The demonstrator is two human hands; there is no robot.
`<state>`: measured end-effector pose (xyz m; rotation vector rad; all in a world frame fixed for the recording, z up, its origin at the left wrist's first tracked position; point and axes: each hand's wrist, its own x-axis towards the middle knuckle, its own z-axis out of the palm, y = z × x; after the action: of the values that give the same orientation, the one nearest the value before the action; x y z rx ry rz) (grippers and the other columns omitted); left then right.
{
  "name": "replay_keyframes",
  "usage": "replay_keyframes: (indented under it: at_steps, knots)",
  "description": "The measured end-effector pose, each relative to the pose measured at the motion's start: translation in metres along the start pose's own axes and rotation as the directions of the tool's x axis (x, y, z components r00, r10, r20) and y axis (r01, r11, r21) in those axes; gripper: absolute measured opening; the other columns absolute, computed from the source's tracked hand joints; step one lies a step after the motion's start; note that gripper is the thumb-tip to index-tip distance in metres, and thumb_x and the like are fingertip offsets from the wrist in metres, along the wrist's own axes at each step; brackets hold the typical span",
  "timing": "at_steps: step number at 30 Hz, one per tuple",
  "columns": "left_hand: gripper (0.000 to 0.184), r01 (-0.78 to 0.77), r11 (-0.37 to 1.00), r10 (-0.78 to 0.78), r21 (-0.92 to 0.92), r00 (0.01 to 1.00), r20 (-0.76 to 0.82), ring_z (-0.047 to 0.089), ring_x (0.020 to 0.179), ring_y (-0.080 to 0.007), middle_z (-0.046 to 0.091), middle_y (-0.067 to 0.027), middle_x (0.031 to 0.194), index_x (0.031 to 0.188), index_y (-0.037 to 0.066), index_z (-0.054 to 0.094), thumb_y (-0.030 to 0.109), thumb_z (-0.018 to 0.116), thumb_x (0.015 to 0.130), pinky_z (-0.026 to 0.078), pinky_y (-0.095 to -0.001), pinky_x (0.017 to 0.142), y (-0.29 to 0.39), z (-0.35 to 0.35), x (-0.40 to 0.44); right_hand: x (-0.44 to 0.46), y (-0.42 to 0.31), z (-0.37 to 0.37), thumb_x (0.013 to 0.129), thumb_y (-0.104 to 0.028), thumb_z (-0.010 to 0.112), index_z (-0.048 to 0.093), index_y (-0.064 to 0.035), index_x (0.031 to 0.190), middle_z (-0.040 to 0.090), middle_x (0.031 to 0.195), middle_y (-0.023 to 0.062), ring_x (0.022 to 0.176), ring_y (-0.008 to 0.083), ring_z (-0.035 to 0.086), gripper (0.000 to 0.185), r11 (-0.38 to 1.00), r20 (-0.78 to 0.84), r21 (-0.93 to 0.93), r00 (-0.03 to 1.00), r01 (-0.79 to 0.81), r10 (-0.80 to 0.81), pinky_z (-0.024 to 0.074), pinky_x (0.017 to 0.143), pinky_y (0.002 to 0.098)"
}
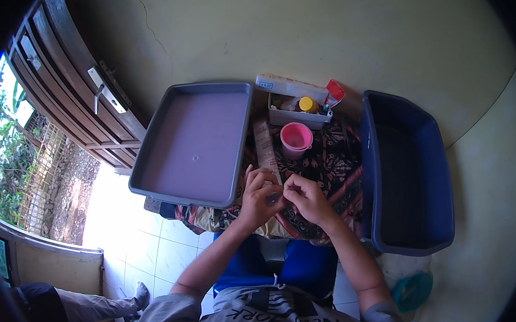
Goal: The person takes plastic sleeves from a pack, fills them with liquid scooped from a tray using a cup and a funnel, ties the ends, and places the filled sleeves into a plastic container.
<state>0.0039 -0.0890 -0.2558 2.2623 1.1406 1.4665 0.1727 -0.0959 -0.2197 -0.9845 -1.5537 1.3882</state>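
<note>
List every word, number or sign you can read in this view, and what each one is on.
"NEW YORK": grey shirt, upside down in this view.
"25": label on the long white box; the characters before it are blurred.
Unreadable: red print on that box, print on the brown strip, markings on the red packet.

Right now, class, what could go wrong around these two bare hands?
The bare left hand and bare right hand are close to the round pink plastic cup; a forward sweep might tip it. Swinging outward, the right hand could bump the dark-blue rectangular plastic tub.
</note>
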Motion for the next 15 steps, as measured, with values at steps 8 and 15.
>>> replay_keyframes:
  at_steps: [8,15]
  knots:
    - [0.02,-0.051,0.996,0.059,-0.067,0.991,0.122,0.051,0.108,-0.0272,0.056,-0.0042,0.096,0.078,0.008,0.063,0.01,0.074,0.061,0.026,-0.0514,0.106,-0.009,0.0,0.004,-0.001,0.004,-0.018,0.079,-0.003,0.064,0.055,-0.0007,0.069,0.053,0.072,-0.0024,0.067,0.0033,0.048,0.013,0.999,0.068,0.026,0.997,-0.023,0.021,0.0391,0.06,0.0219]
    - [0.017,0.007,0.964,0.043,-0.265,0.982,0.184,0.051,0.107,-0.029,0.055,-0.0067,0.099,0.077,0.007,0.06,0.01,0.073,0.066,0.026,-0.0529,0.106,-0.01,0.007,0.001,0.005,0.013,-0.036,0.075,-0.004,0.069,0.059,0.0005,0.07,0.058,0.076,0.0029,0.073,0.0071,0.054,0.012,0.969,0.125,-0.143,0.975,0.203,-0.185,0.0418,0.063,0.0232]
